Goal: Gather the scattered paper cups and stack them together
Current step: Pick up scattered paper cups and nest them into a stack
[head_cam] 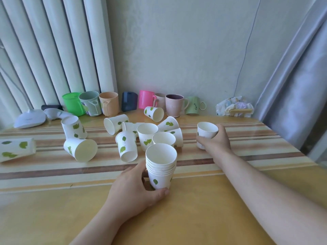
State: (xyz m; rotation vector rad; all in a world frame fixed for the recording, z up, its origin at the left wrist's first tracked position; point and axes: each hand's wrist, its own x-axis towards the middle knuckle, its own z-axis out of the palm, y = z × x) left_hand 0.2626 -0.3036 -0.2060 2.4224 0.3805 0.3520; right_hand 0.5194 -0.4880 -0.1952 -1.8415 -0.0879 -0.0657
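White paper cups printed with green leaves lie scattered over a glossy yellow table with brown and cream stripes (pixel 247 138). The left hand (pixel 134 188) is wrapped around the base of an upright nested stack of leaf-print paper cups (pixel 161 167) near the table's front centre, thumb across the lowest cup. The right hand (pixel 215 140), reaching out to the right, is closed around a single upright white paper cup (pixel 207 129), well apart from the stack. Directly behind the stack stands a tight cluster of loose cups (pixel 146 135), some upright, some tipped or inverted, several touching. Further left, one tilted cup (pixel 73 127) leans over a toppled cup (pixel 81 150). A cup lying on its side (pixel 16 150) is cut off by the left frame edge. Along the wall stands a row of coloured plastic and ceramic mugs (pixel 123 103), with one fallen paper cup (pixel 154 113) just before them. A white flat device (pixel 29 118) sits at far left; its kind cannot be told. A crumpled printed wrapper (pixel 233 106) lies at far right.
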